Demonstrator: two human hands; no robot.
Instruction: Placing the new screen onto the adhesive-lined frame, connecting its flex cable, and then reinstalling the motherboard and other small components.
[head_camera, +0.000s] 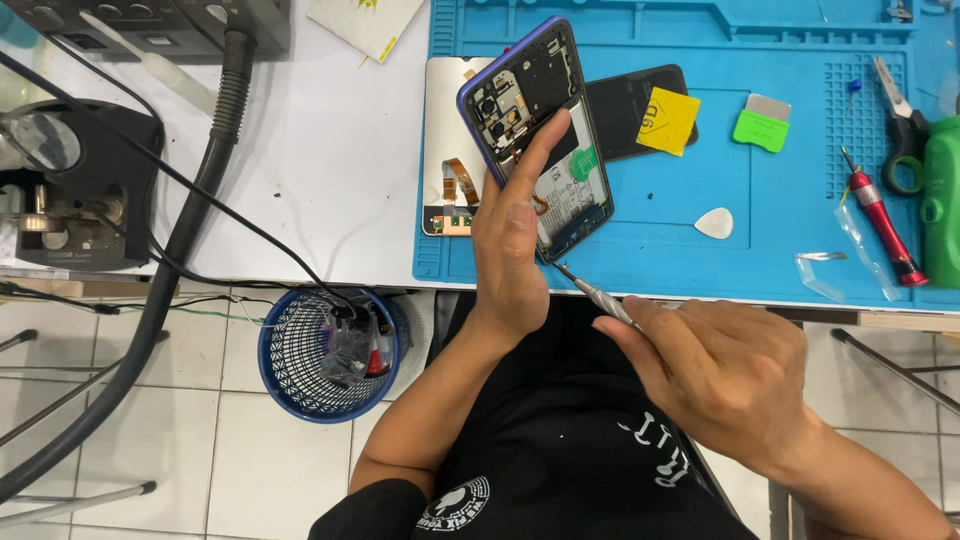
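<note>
Left hand (512, 250) around opened phone (537, 135), right hand (715, 365) with screwdriver (597, 293) at its lower edge

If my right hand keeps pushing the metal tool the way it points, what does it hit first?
Probably the bottom edge of the opened purple-framed phone in your left hand; the right hand aims the thin metal tool at it, tip nearly touching.

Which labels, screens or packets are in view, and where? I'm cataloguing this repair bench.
Square yellow sticker: on the black glass phone panel, blue mat.
Pale detached display panel: flat beneath the opened purple-framed phone held by the left hand.
Clear plastic packet: mat's right edge.
</note>
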